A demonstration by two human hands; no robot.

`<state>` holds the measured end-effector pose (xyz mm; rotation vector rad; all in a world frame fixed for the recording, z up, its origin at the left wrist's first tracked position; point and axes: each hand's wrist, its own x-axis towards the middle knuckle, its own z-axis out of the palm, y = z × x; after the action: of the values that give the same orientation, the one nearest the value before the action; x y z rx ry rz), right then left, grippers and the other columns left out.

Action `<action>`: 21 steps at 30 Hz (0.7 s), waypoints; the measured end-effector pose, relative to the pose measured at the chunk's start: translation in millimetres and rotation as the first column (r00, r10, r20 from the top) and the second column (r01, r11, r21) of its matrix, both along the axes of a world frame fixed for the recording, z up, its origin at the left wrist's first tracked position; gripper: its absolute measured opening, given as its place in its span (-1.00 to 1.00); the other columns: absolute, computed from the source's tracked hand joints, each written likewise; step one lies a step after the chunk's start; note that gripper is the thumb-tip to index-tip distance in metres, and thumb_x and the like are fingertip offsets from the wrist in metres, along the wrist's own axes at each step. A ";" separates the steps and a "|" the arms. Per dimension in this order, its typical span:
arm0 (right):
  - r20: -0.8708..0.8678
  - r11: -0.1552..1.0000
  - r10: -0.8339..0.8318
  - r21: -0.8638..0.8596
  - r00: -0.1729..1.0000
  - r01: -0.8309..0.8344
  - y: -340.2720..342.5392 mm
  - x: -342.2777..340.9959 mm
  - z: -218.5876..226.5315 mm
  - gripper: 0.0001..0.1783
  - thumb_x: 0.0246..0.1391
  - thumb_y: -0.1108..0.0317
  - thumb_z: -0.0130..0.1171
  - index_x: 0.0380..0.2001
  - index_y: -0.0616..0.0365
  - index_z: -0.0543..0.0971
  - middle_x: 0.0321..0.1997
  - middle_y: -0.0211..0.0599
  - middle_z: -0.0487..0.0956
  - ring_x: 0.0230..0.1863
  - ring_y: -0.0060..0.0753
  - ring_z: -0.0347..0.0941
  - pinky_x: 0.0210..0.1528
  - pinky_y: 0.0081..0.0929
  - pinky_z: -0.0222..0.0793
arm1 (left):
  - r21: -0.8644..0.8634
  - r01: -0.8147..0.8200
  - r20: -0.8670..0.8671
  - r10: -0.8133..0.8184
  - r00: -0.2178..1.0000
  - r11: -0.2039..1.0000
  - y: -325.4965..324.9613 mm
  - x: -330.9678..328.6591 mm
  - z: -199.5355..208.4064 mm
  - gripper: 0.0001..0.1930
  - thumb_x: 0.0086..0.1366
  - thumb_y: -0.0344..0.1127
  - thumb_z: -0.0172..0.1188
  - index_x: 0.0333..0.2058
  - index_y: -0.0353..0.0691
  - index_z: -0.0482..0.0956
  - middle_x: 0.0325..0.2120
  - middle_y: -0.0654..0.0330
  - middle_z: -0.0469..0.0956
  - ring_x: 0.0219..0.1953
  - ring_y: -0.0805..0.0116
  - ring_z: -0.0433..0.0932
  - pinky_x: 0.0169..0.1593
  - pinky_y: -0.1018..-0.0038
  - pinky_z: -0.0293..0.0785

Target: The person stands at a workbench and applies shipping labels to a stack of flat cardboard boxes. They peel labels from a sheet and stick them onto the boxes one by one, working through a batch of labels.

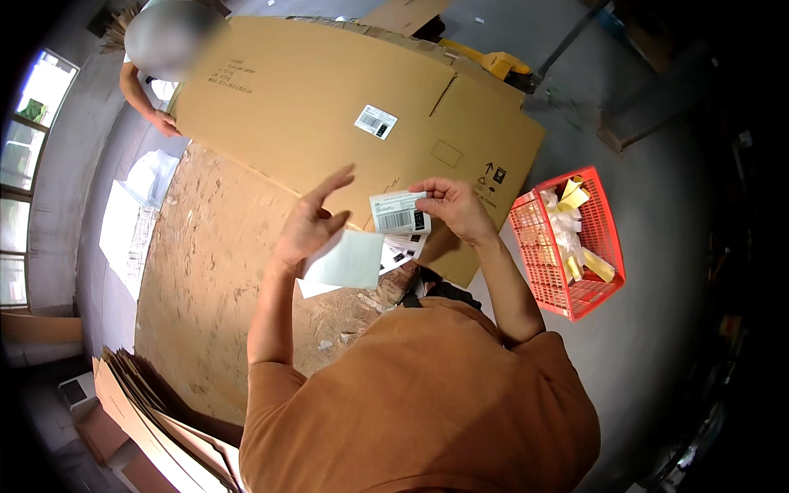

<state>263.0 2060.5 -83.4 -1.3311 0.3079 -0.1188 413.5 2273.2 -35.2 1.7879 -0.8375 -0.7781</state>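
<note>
My right hand (462, 212) pinches a white printed label (396, 215) by its right edge, just above the near edge of a large flat cardboard carton (312, 99). Over to the left, my left hand (311, 226) has its thumb and forefinger spread apart. A pale blank sheet (345, 260) lies right beside its palm; whether the hand touches it, I cannot tell. Below the pinched label, more printed labels (404, 250) are partly covered. Another label (376, 122) lies flat on the carton's upper face, farther away.
A red plastic basket (610, 238) of crumpled white and yellow scraps stands at the right. At the far left corner, another person's hand (167, 124) touches the carton. The worn wooden tabletop (205, 271) extends left. Folded cardboard sheets (156, 411) stand at lower left.
</note>
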 end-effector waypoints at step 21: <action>0.066 0.802 -0.341 -0.500 0.938 0.327 -24.1 -19.2 -39.4 -0.88 0.07 0.42 0.21 -0.34 0.24 0.61 -0.45 -0.51 0.54 -0.43 -0.74 0.40 -0.35 -0.69 0.34 | 0.155 -0.015 0.429 -0.054 0.902 0.988 -66.2 -23.5 -84.0 -0.88 0.16 -0.44 0.18 -0.34 -0.36 0.58 -0.57 0.02 0.57 -0.56 0.32 0.54 -0.43 0.44 0.45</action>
<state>243.9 2036.5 -122.7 -1.7913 0.5632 -0.5104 390.0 2207.0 -119.2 2.1369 -1.1089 -0.4691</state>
